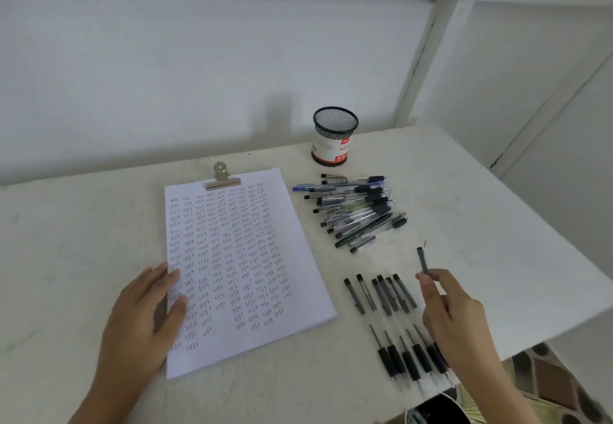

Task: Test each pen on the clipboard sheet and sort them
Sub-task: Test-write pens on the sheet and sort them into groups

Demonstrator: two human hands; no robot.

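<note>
- The left hand (142,314) lies flat on the lower left edge of the sheet (245,268); its fingers (172,277) are spread and hold nothing, only press the paper.
- The sheet is covered with rows of small pen marks and is held at its top by a metal clip (221,178). It lies on the white bench (66,241).
- The right hand (454,317) is raised over the bench to the right of the sheet. Its fingers are closed on one dark pen (423,261), which points up and away from the person.
- Under this hand a row of pens (391,324) lies side by side, all with dark caps toward the far side.
- A loose pile of pens (358,211) lies further back, just right of the sheet.
- Behind the pile stands a mesh pen cup (334,137).
</note>
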